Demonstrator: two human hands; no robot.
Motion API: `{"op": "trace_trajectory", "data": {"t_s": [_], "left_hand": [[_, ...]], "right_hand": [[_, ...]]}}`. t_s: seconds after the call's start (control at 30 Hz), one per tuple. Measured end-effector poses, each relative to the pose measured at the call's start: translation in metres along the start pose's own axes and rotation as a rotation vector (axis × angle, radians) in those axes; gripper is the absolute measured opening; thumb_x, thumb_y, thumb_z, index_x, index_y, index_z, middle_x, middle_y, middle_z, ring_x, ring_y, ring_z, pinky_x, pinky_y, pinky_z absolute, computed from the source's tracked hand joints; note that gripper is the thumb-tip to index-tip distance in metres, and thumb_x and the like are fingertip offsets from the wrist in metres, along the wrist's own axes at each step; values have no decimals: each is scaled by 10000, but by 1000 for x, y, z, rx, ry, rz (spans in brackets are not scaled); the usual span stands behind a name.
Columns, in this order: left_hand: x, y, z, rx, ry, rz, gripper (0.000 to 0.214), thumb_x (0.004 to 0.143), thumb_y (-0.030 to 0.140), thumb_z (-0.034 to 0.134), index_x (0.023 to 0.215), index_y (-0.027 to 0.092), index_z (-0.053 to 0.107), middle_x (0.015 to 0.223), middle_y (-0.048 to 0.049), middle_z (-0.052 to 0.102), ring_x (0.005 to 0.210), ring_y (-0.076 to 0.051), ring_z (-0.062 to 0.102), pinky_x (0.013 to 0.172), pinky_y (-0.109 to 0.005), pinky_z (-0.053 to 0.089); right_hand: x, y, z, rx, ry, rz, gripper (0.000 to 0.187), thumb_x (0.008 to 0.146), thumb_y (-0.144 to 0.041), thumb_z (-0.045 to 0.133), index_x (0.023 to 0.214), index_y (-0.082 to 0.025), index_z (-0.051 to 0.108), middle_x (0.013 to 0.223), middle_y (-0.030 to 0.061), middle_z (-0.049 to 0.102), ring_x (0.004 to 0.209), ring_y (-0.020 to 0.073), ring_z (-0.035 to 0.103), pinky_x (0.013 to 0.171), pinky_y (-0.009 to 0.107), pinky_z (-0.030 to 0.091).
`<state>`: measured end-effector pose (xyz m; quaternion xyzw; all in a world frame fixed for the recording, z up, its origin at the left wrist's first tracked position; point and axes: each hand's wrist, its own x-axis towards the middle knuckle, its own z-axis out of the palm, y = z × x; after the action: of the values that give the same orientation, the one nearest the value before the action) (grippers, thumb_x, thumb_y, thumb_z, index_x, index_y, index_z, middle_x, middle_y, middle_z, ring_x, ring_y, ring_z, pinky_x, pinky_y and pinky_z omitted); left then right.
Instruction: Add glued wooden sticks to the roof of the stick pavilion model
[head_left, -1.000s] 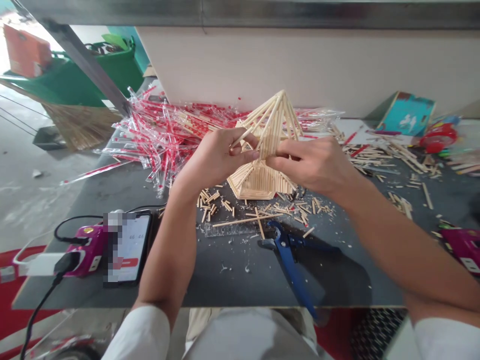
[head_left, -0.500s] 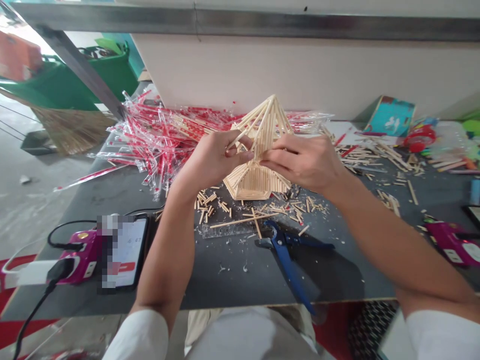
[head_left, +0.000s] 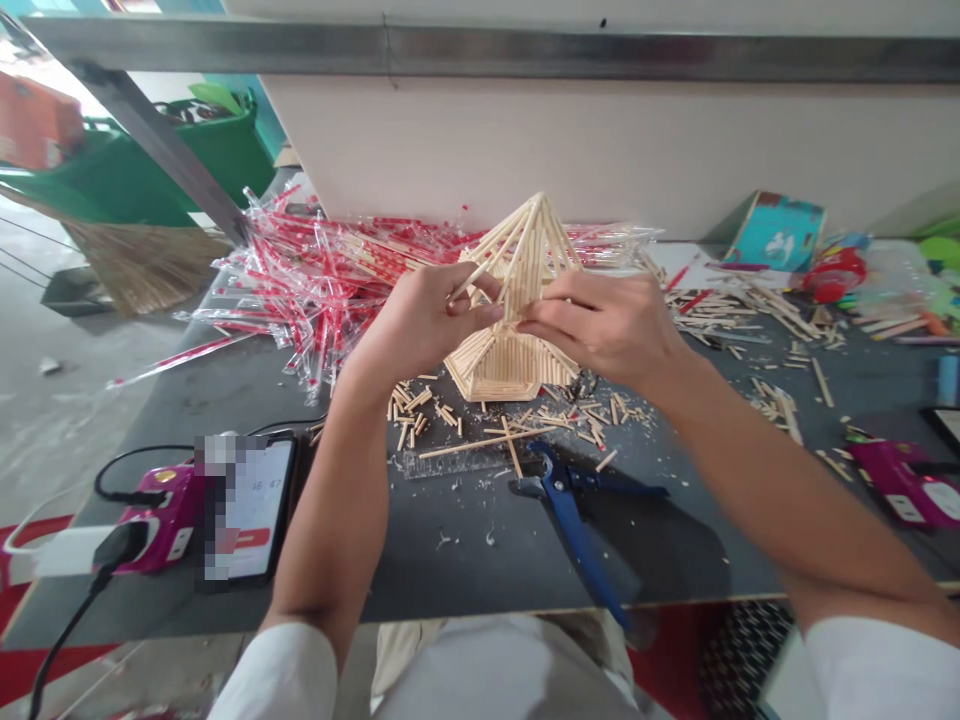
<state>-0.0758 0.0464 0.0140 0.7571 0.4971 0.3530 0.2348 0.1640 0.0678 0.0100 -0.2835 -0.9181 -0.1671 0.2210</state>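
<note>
A small pagoda-like model [head_left: 504,365] built of thin wooden sticks stands on the dark table, with a pointed roof and a six-sided lower tier. My left hand [head_left: 442,310] is closed at its left side, thumb and fingers pinching the stick model near the roof's lower edge. From the right, my right hand [head_left: 607,318] pinches the same roof edge, its fingertips close to my left thumb. The fingers hide part of the model's middle. Below it lie cut stick pieces [head_left: 411,400], a clear ruler [head_left: 450,462] with crossed sticks on it, and a blue-handled cutter [head_left: 574,530].
Behind on the left is a heap of red-and-clear wrapped sticks [head_left: 322,270]. A phone [head_left: 259,510] and a purple power strip [head_left: 161,515] with cables lie at left, another purple strip [head_left: 900,480] at right. A metal bar [head_left: 480,55] crosses above.
Both hands keep their pinch on the stick model with hardly any movement. The whole view has shifted very slightly.
</note>
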Motion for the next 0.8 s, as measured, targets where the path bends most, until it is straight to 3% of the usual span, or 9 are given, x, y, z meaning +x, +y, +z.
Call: {"op": "trace_trajectory", "data": {"t_s": [0.17,0.27,0.37,0.57,0.73,0.8], "left_hand": [[1,-3,0,7,-5,14,137,874,309,701,972,221,735,656,44,432,596,-98,379,585,-269,328],[1,-3,-1,1,-9,16,135,875,312,709,970,222,742,651,48,413,599,-96,372,586,-267,319],[0,-3,-1,-10,-7,6,138,877,309,711,976,219,748,655,46,415,603,-97,374,587,-265,314],[0,-2,0,-32,-2,-22,129,859,287,730,964,214,749,643,47,390,594,-98,355,579,-267,297],[0,-1,0,-29,-4,-19,121,864,280,728,964,216,751,641,50,386,593,-96,352,583,-266,295],[0,-1,0,-35,-6,-29,135,866,292,731,975,215,752,642,50,386,587,-94,349,579,-265,292]], "right_hand": [[-3,-1,2,-29,-28,-64,280,1057,-248,482,974,-252,750,961,-12,743,751,105,604,600,288,351],[-4,-1,3,-22,-9,22,249,1060,-370,512,1150,-252,712,1006,15,720,756,111,604,594,264,372],[-2,0,3,-6,39,64,389,1042,-489,537,1314,-227,633,1076,59,701,803,138,622,589,254,394],[0,-1,5,9,38,-22,278,1076,-370,498,979,-219,711,991,16,712,725,94,602,579,257,361],[-1,2,5,19,70,61,412,1023,-532,563,1292,-230,646,1070,57,709,814,149,643,589,258,382],[-1,3,4,36,66,69,388,1024,-531,561,1272,-251,667,1070,50,708,799,143,635,595,263,383]]}}
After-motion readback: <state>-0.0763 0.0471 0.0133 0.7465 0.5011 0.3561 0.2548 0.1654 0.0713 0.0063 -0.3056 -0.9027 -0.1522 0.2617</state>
